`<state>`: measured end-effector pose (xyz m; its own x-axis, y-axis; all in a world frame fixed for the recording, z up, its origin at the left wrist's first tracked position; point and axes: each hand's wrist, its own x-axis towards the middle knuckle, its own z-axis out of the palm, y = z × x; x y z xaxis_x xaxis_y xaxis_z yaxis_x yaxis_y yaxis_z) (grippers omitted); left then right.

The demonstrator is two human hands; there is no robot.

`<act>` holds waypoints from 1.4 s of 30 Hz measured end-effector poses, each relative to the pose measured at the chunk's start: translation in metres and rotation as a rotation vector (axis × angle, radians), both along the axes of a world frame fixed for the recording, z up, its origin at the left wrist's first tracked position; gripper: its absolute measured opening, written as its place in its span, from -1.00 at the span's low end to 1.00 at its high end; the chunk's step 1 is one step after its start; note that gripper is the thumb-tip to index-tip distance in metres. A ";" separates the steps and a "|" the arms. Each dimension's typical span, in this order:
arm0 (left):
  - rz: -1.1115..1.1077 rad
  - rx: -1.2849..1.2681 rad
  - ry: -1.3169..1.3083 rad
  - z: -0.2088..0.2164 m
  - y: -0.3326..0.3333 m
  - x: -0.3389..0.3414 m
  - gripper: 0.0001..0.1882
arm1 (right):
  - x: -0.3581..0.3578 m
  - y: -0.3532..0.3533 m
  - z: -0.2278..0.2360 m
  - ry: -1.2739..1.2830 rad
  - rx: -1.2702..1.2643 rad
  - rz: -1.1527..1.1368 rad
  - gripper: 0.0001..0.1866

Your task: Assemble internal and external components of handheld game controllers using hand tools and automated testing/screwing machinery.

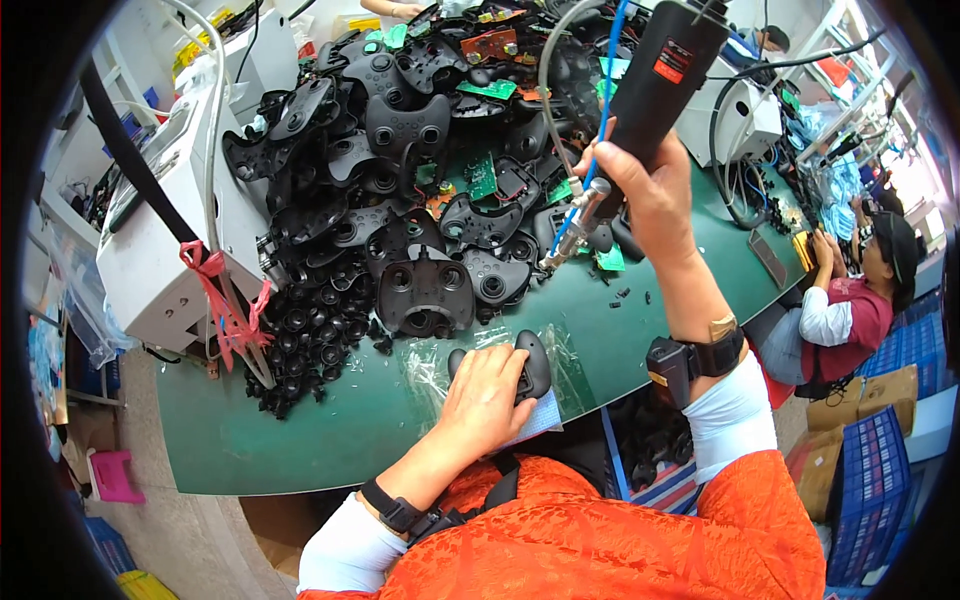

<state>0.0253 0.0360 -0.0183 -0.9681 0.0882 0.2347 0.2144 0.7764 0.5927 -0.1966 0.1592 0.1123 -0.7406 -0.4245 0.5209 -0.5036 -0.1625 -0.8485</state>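
My right hand [655, 200] is closed around the black body of an electric screwdriver [655, 90]. Its metal tip end [575, 232] slants down and left above the green table, apart from the parts under it. Nearer to me, my left hand [480, 400] lies over a dark game controller [537, 366] and grips it against the tabletop. The controller's two rounded grips show past my fingers, while its middle is mostly hidden. Clear plastic film [425, 378] and a blue-white cloth or pad [540, 418] lie around it.
Black controller shells [405, 125] and green circuit boards [481, 176] heap up on the green table [260, 440]. Small round black parts [300, 340] lie at the left, beside a white machine [165, 250]. A blue hose [612, 70] hangs by the screwdriver. Another person [860, 310] sits right.
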 end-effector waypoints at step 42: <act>0.080 0.263 -0.491 -0.002 -0.006 -0.046 -0.21 | 0.097 -0.013 0.014 -0.024 -0.115 -0.076 -0.56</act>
